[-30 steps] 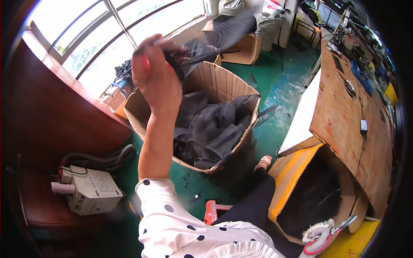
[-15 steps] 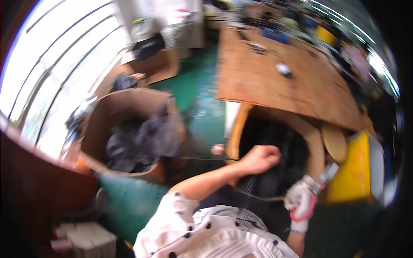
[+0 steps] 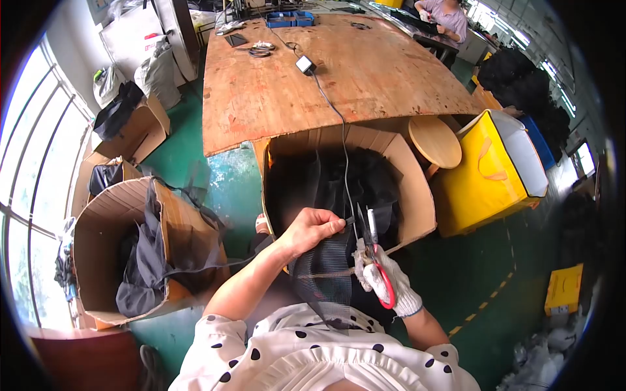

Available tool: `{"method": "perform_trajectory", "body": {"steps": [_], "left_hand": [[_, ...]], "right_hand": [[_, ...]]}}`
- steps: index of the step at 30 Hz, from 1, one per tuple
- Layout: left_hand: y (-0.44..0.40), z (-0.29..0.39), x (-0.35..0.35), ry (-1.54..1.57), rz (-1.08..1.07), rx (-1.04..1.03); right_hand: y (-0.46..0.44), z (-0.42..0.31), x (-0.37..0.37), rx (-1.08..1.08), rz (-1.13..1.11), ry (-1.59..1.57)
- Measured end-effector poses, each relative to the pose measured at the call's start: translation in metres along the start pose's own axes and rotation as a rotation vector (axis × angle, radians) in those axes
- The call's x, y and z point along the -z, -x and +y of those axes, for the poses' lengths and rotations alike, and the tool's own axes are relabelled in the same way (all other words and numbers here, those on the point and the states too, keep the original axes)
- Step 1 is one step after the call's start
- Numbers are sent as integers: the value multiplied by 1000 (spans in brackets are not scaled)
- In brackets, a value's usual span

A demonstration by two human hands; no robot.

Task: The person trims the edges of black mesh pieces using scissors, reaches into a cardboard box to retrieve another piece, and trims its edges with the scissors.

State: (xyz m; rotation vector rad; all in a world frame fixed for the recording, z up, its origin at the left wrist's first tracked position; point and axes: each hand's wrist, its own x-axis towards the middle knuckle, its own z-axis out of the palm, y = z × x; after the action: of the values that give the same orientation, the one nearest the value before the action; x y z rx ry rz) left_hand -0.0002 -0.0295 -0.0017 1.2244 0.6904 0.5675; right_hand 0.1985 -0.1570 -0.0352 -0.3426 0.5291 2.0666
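My left hand [image 3: 312, 229], bare, has its thumb and forefinger pinched on the edge of a black mesh fabric [image 3: 319, 264] that hangs over my lap. My right hand [image 3: 385, 277], in a white knit glove, grips red-handled scissors [image 3: 386, 287] with the blades pointing away from me, close to the left fingertips. A pale cylindrical part beside the blades is hard to identify. Beyond both hands stands a cardboard box [image 3: 415, 189] with black fabric [image 3: 365, 179] inside. A thin dark cable [image 3: 344, 146] comes down over the box towards the scissors; its end is unclear.
A wooden table [image 3: 274, 91] carries a white-and-black adapter [image 3: 305, 64] and a blue tray [image 3: 290, 19]. Left stands a carton [image 3: 98, 228] of dark cloth. Right are a round wooden stool [image 3: 435, 142] and a yellow bag [image 3: 486, 173]. A co-worker [image 3: 450, 19] sits at the far right.
My view has swung to the right and steadied. My hands have come together, the scissors now close to the left fingertips. The mesh shows more clearly between them.
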Motion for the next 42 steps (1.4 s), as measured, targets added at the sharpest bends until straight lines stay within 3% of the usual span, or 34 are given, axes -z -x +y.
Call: {"method": "perform_trajectory", "body": {"steps": [5,7,10,14,15,17,20,22,26,29,35,37,40,42], "left_hand": [[-1,-4,-2,-2,7,12],[1,-3,-3,-5,3,17],[2,-5,-3,-22,-5,18],[1,-8,-2,-58,-18,-23],[2,-9,-2,-58,-18,-24],[2,-9,-2,-85,-26,-26],[2,-9,-3,-136,-21,-49],[1,-11,-3,-140,-18,-59],[0,-11,-3,-152,-14,-70],[-2,-12,-1,-154,-13,-56],[-2,-10,-1,-151,-9,-59],[-2,-10,-1,-155,-5,-60],[-2,-10,0,-161,11,-66],[-3,-12,1,-164,23,-73]], "right_hand": [[-5,-1,16,41,90,160],[-4,0,18,-75,41,-189],[-5,1,23,40,41,33],[-4,1,20,34,80,-62],[-7,-3,28,201,140,436],[-8,-3,28,364,195,936],[-3,6,14,201,126,530],[-2,15,0,270,162,882],[-2,19,-3,381,187,1260],[-6,17,-3,314,266,1041],[-4,5,7,429,196,1631],[-3,11,-3,247,115,854],[0,11,-6,134,0,610],[-2,6,-9,164,-24,660]]}}
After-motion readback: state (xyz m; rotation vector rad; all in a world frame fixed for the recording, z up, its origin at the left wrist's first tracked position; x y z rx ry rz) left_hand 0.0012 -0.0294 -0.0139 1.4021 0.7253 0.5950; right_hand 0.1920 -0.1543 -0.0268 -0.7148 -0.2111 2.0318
